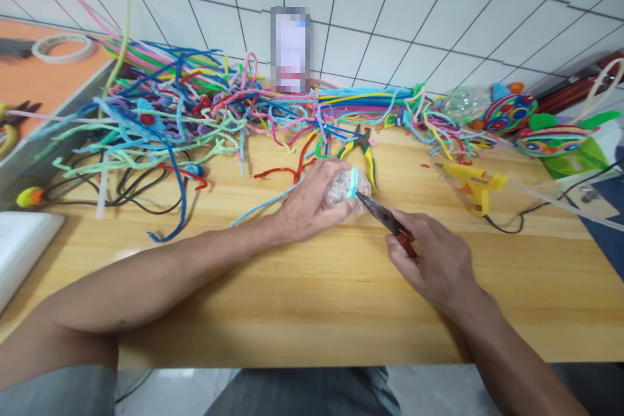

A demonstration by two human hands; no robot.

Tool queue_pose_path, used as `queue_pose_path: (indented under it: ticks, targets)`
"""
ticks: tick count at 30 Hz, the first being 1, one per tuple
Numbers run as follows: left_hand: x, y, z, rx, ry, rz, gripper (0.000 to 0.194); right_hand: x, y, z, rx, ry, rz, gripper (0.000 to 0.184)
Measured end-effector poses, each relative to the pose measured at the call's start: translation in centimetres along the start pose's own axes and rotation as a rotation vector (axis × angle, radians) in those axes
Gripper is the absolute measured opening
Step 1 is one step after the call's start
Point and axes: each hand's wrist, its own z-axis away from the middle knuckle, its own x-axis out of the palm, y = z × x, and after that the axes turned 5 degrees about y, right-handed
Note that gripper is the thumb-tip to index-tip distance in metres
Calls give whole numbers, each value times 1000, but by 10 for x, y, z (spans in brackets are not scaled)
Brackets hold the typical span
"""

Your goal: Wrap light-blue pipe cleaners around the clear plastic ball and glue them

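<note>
My left hand (316, 200) is wrapped around a clear plastic ball (340, 187) with a blue and green pipe-cleaner band across it. Closed around red-handled pliers (390, 221), my right hand (436, 260) is to the right of the ball. The dark tips of the pliers meet the ball at the lower end of the band; whether they grip it I cannot tell. Just behind the ball lie yellow-and-green cutting pliers (364, 153) with their handles spread. A light blue pipe cleaner (263, 205) extends left from under my left hand.
Tangled pipe cleaners (195, 104) run along the wall. A yellow glue gun (472, 183) lies at right, near decorated balls (509, 110). A phone (290, 49) leans at the back. On the left are an orange surface with a tape roll (63, 49) and a white box (26, 250).
</note>
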Motion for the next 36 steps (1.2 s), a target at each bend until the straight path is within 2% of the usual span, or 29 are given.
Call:
queue_pose_path:
  ticks: [13,17,22,26,31,36]
  targets:
    - [2,-4,2,83,23,-1,50,3,1,0,17,0,-32,32]
    - [2,-5,3,75,10,-6,51,5,3,1,17,39,-48,33]
    - [2,-4,2,62,17,-2,50,6,1,1,30,-1,-49,39]
    - [1,-5,3,33,-9,2,52,5,2,4,106,-11,-88,40]
    - [-1,-8,5,26,-7,4,54,12,29,8,348,-10,26,36]
    - [-2,-8,5,3,-12,20,53,29,73,17,462,-65,263,37]
